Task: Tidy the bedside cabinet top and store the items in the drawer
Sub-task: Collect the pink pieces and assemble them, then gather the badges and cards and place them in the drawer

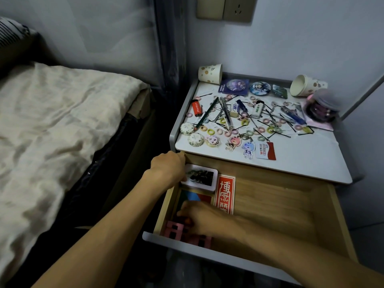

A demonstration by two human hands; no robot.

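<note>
The wooden drawer of the bedside cabinet stands pulled out. My left hand reaches into its back left corner and grips a white tin with a dark picture on its lid. My right hand lies low in the front left of the drawer, fingers curled over pink cards with black marks. A red card with white characters lies flat in the drawer beside a coloured booklet. The white cabinet top holds several hair ties, hairpins, pens, lighters, badges and keychains.
Two dotted paper cups stand out at the back: one upright at the left corner, one on its side. A clear jar sits at the right edge. The bed lies to the left. A wall socket is above.
</note>
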